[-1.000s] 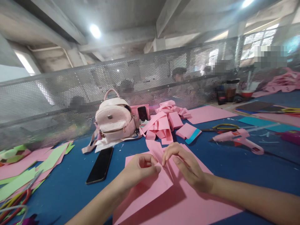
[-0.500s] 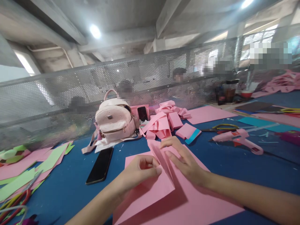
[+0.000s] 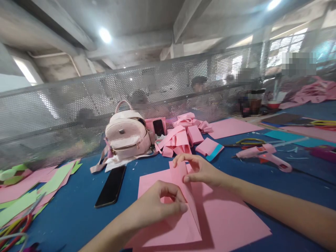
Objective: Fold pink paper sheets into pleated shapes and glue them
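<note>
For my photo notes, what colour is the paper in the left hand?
The paper is pink; the head view shows it best.

A craft workshop: concrete ceiling (image 3: pixel 139 15), perforated metal partition (image 3: pixel 110 87), glue gun (image 3: pixel 269 158) and pink paper (image 3: pixel 231 218) on a surface (image 3: pixel 78 196).

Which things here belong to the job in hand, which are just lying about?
Likely the job:
- folded pink paper, between left hand and right hand
- pink sheet beneath
- pink glue gun, possibly; untouched

Apparently lying about:
- black smartphone
- pale pink backpack
</note>
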A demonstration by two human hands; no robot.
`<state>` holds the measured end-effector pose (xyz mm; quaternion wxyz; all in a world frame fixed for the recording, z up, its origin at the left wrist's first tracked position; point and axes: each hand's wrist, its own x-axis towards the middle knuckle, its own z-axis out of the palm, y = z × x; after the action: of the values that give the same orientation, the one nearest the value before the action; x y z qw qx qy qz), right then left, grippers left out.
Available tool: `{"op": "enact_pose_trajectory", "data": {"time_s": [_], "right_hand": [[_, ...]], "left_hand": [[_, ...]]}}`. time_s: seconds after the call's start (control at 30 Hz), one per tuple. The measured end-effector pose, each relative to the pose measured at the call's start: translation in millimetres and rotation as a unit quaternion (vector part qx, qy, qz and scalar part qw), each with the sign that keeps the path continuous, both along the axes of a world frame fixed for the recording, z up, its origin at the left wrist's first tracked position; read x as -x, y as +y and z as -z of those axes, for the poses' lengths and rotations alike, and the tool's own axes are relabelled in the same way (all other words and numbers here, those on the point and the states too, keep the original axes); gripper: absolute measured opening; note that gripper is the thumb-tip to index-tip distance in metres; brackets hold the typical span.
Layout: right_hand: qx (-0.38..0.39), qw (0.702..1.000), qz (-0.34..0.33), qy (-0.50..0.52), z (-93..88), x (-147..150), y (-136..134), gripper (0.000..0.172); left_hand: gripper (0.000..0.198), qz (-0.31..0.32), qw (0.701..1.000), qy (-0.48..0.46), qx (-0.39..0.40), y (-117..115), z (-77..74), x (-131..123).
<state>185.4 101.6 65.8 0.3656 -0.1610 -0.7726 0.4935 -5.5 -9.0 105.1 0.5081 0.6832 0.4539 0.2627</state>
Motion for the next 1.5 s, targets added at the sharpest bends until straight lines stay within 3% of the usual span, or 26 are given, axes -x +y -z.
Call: {"op": "enact_pose_trajectory", "data": {"time_s": [0.13,0.37,0.63,1.23,1.5], "right_hand": [[-0.015,0.998,-0.042,0.040,-6.2,0,0,0.035],[-0.020,0.998,-0.037,0.041,-8.9,1,-3,0.031],[-0.033,0.999,-0.010,0.026,-2.9,-2,0,0.032],[-0.022,0.999,-0.020,0.029,-2.0,0,-3,0.031],[-0.035,0.998,0.051,0.033,-4.5,-4,4,0.031]], "left_hand": [[0.015,-0.004,1.000,0.012,-0.008,-1,0.9,0],[0.015,-0.012,0.999,0.026,-0.018,-1,-0.2,0],[0.012,-0.006,0.999,0.033,-0.026,-3,-3.2,0],[0.016,-0.001,0.999,0.035,-0.021,-3,-1.3,0],[0.021,-0.030,0.993,0.076,-0.083,9,-9.0,15]]}}
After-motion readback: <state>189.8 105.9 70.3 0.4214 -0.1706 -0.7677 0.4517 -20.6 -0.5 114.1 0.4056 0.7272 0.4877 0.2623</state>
